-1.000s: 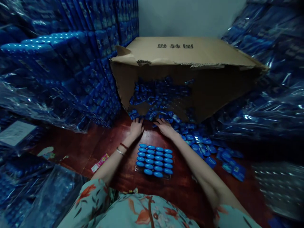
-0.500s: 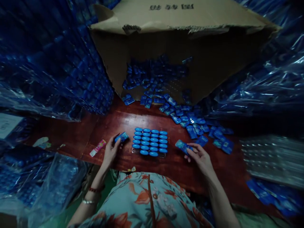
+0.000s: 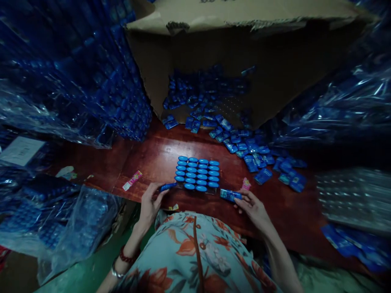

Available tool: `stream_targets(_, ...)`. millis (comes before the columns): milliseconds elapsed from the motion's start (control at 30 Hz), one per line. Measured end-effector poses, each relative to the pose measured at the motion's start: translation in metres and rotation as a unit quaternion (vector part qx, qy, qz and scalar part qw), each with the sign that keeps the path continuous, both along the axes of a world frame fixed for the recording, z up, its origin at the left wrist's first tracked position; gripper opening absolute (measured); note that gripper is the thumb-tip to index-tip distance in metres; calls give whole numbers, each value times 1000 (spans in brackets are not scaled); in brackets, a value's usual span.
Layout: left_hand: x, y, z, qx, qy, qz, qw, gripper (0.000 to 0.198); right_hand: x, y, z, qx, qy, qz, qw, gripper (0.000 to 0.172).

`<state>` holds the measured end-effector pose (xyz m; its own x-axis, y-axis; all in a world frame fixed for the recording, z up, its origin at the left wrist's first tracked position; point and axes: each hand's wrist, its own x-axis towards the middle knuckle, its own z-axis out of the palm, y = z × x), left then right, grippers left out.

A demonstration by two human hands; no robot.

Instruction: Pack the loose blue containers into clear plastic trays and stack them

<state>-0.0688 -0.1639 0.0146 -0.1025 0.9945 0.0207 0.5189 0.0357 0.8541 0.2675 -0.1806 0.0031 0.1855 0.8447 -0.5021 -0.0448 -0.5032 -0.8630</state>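
Left hand [image 3: 149, 206], right hand [image 3: 254, 208]: closer to blue ovals [image 3: 200, 176] | each pinching one flat blue packet [image 3: 229, 195]

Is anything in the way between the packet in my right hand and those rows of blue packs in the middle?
Nothing visible is: a small gap separates the blue packet in your right hand from the rows of blue packs. The pink wrapper lies off that path.

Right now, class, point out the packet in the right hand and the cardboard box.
Packet [image 3: 229, 195], head view: middle of its broad face.
Cardboard box [image 3: 214, 14], head view: its upper panel.
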Motion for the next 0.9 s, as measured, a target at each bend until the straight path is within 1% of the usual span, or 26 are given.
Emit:
stream_targets(33,3,-1,0,33,32,-30,999,20,-1,-2,2,2,-5,3,1000,53)
stream_targets(100,8,-1,-4,86,89,-87,989,25,-5,-4,7,14,-15,3,1000,50)
stream_targets(200,9,3,-13,125,168,-165,964,33,-17,-4,11,44,-10,-17,999,47)
stream_targets(267,7,8,-17,144,206,-222,942,36,-25,-2,10,56,0,-30,998,47)
stream_targets(367,3,17,-14,168,245,-294,908,37,-31,-2,3,68,-10,-33,997,45)
stream_targets(400,2,20,-12,173,253,-313,899,36,-32,-3,0,81,-27,-32,996,44)
stream_targets(467,1,26,-7,178,262,-344,884,35,-34,-6,-3,129,-94,-16,987,38)
stream_targets(533,0,31,-4,176,266,-364,875,34,-37,-10,-3,204,-189,27,960,26)
stream_targets(600,0,35,-3,169,266,-371,874,32,-40,-11,-1,296,-273,82,912,16)
stream_targets(633,0,37,-3,166,263,-370,876,32,-41,-11,0,339,-304,108,884,16)
stream_targets(700,1,38,-2,165,256,-366,880,31,-42,-10,1,406,-357,159,826,25)
stream_targets(733,1,38,-3,168,252,-364,881,30,-42,-9,1,422,-382,186,801,31)
stream_targets(800,1,35,-4,177,247,-359,883,30,-39,-6,0,428,-426,241,760,39)
stream_targets(900,-1,27,-8,200,254,-340,883,30,-34,-3,0,416,-467,303,719,48)
